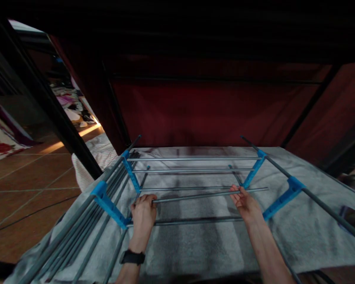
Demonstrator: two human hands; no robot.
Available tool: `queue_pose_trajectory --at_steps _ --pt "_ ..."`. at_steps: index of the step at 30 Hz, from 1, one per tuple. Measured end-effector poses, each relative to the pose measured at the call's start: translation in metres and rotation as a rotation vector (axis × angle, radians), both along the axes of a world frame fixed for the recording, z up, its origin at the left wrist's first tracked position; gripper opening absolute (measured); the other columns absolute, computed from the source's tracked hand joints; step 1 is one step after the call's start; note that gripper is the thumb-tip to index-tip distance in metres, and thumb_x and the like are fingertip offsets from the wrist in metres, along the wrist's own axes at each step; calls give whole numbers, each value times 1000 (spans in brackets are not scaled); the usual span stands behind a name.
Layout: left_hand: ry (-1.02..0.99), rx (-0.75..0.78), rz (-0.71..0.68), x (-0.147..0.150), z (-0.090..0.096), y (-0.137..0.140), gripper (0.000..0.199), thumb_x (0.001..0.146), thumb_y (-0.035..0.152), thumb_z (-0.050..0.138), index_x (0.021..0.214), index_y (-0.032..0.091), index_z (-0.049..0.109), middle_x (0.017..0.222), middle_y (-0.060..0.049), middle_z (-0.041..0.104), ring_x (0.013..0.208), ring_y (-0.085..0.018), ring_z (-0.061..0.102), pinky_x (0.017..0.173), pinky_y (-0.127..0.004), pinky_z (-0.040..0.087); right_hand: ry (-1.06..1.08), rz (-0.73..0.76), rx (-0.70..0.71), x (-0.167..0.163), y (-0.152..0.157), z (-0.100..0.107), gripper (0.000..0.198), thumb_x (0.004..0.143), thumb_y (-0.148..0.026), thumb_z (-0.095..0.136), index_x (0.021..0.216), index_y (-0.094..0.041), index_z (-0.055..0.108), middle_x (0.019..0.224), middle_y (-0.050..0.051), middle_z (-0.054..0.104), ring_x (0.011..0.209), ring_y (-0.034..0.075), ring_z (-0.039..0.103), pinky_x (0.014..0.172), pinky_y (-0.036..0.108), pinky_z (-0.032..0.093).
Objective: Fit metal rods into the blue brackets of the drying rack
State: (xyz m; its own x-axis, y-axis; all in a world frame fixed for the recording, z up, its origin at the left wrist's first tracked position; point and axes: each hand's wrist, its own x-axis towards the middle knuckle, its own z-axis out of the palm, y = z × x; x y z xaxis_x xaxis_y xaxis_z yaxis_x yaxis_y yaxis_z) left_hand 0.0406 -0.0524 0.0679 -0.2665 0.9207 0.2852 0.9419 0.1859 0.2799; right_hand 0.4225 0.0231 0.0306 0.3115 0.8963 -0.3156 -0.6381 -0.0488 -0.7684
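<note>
A thin grey metal rod [192,196] runs crosswise between my two hands, its right end sticking out past my right hand. My left hand [144,211] is closed round the rod near its left end. With fingertips bent, my right hand [244,201] pinches the rod further right. Around them stands a rack frame of grey tubes and blue plastic brackets: a left bracket [111,205], a right bracket [284,197], and two more behind. Several crossbars [195,159] join the rear brackets, and a lower crossbar [201,221] lies nearer me.
A bundle of loose grey tubes [85,221] lies at the left on a grey cloth [201,256]. Behind stands a dark red panel [195,114]. A dark post [53,102] rises at the left, beside a tiled floor [32,181]. Clothes [72,104] are piled further back.
</note>
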Motion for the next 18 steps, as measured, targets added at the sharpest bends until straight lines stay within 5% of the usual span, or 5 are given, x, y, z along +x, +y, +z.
queue_pose_trajectory --at_steps 5,9,14,18 --pt "-41 -137 -34 2 5 0 18 85 19 57 94 24 71 103 -7 72 108 -28 59 94 -44 39 -58 11 -32 11 0 -19 3 84 -21 60 81 -22 61 83 2 73 73 16 71 67 30 62" --pt "-304 -202 -127 -7 5 4 15 80 25 63 92 25 71 95 -3 74 97 -23 65 85 -34 46 -59 46 -22 16 -2 -20 4 80 -20 65 84 -21 64 87 4 73 77 18 72 73 33 63" --pt "-675 -106 -229 -17 3 15 18 72 35 68 85 22 71 85 -2 73 82 -20 67 74 -29 49 9 69 -35 3 -1 -16 6 79 -16 65 84 -20 66 91 5 73 82 17 72 76 30 62" --pt "-753 13 -122 -16 3 23 25 69 43 69 79 20 71 74 -2 69 69 -18 62 65 -29 47 43 61 -70 -4 3 -20 4 82 -17 64 83 -20 66 86 4 72 79 16 71 75 29 63"
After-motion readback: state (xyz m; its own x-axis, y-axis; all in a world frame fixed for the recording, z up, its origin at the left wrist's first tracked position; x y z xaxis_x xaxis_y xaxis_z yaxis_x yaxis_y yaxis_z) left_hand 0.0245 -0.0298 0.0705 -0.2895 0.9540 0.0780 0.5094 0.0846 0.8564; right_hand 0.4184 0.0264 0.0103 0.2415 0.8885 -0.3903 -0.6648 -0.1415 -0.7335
